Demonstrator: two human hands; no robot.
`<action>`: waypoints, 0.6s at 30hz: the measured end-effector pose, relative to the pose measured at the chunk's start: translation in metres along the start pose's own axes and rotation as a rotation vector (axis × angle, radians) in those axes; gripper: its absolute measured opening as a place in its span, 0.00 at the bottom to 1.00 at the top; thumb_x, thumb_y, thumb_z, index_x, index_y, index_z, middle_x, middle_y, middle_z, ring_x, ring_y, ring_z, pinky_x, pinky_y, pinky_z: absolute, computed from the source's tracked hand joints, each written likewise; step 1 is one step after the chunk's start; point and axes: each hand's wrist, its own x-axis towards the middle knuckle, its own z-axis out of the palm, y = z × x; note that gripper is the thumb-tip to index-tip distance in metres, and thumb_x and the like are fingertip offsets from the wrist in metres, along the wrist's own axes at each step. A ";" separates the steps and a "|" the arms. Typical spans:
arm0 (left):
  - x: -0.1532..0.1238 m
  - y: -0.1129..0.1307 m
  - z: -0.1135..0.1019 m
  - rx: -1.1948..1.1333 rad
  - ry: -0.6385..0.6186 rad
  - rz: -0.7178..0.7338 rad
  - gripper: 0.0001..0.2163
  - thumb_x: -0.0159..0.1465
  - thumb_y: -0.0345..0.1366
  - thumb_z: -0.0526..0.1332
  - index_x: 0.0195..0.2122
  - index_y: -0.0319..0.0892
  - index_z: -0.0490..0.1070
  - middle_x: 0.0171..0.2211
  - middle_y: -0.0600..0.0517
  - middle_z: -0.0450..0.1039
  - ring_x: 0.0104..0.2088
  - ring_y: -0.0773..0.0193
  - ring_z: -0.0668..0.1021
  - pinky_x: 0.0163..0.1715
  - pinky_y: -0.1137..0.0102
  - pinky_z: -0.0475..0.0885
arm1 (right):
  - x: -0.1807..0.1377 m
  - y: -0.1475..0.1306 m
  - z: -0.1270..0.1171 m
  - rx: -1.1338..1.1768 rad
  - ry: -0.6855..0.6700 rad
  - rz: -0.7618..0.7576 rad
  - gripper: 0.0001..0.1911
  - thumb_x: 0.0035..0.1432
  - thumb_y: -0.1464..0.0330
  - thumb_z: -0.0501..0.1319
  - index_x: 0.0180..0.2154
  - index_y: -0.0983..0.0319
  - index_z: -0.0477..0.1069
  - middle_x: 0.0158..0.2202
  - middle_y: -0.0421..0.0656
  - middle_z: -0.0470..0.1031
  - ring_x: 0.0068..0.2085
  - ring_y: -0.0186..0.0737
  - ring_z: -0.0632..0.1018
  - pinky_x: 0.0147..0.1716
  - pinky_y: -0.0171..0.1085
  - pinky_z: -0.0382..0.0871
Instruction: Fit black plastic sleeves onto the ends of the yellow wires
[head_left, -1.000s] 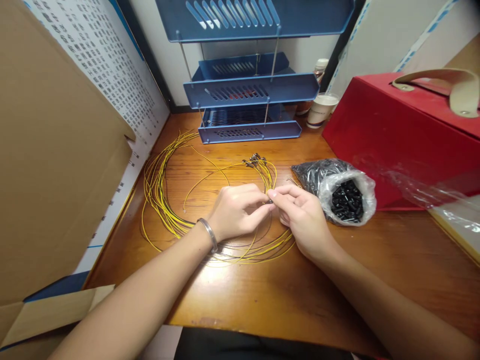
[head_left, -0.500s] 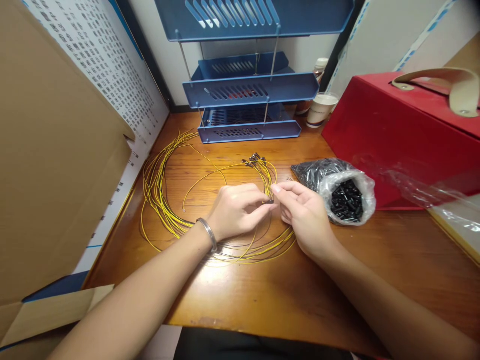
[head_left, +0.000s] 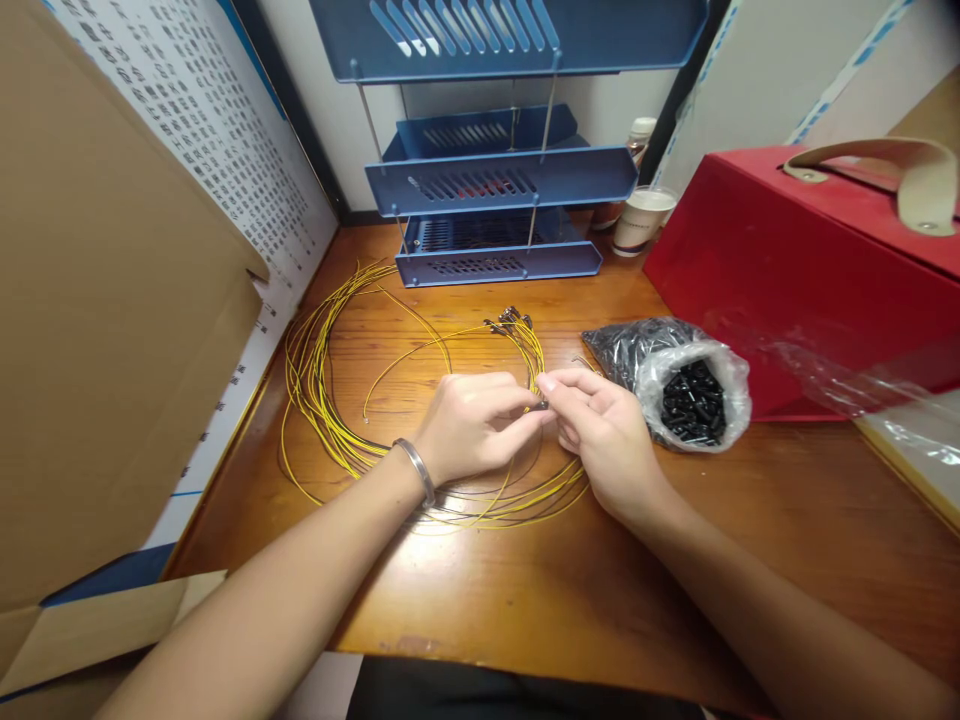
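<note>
The left hand [head_left: 472, 415] is pinching a small dark piece [head_left: 543, 406] between thumb and forefinger above the brown wooden table [head_left: 480, 600]. The right hand [head_left: 611, 430] is curling its fingers beside the piece, thumb tip close against it; whether it is gripping anything cannot be told. A loose coil of thin yellow and black wires [head_left: 311, 350] is lying around and beneath both hands. Beside the right hand, a clear plastic bag [head_left: 735, 375] is resting open, holding small black parts [head_left: 694, 402].

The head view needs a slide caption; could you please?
Left hand pinches a small dark part beside right hand, near yellow wires and a bag.
</note>
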 end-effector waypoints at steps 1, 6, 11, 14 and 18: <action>0.000 0.000 0.000 0.001 0.002 -0.003 0.09 0.66 0.36 0.64 0.31 0.36 0.80 0.21 0.52 0.74 0.21 0.71 0.71 0.23 0.75 0.65 | 0.000 0.000 0.000 -0.007 0.002 0.000 0.18 0.50 0.57 0.72 0.32 0.64 0.73 0.16 0.29 0.57 0.18 0.23 0.54 0.17 0.31 0.42; -0.001 -0.001 0.001 0.006 0.016 -0.038 0.08 0.65 0.33 0.63 0.31 0.38 0.80 0.21 0.53 0.73 0.20 0.71 0.70 0.23 0.75 0.63 | 0.000 0.000 0.000 -0.060 -0.001 -0.012 0.18 0.47 0.60 0.74 0.31 0.63 0.71 0.15 0.29 0.59 0.18 0.24 0.55 0.18 0.31 0.42; -0.002 -0.001 0.000 -0.006 0.004 -0.030 0.08 0.65 0.34 0.63 0.31 0.38 0.79 0.21 0.53 0.73 0.21 0.71 0.71 0.23 0.75 0.64 | -0.002 -0.002 0.001 -0.019 -0.038 0.015 0.19 0.46 0.58 0.74 0.30 0.62 0.70 0.15 0.29 0.57 0.18 0.24 0.54 0.17 0.31 0.41; -0.001 -0.001 -0.001 -0.008 -0.003 -0.033 0.10 0.66 0.37 0.63 0.31 0.39 0.79 0.22 0.53 0.76 0.21 0.71 0.72 0.24 0.75 0.66 | -0.003 -0.004 0.002 -0.032 -0.030 0.010 0.21 0.45 0.55 0.74 0.29 0.62 0.70 0.15 0.30 0.60 0.17 0.25 0.56 0.16 0.31 0.43; 0.002 0.000 -0.005 0.007 -0.055 -0.091 0.15 0.65 0.47 0.65 0.30 0.40 0.80 0.25 0.51 0.80 0.22 0.70 0.76 0.25 0.74 0.67 | -0.002 -0.005 0.002 -0.094 0.021 -0.042 0.20 0.47 0.55 0.73 0.29 0.62 0.70 0.17 0.33 0.66 0.16 0.25 0.60 0.15 0.31 0.48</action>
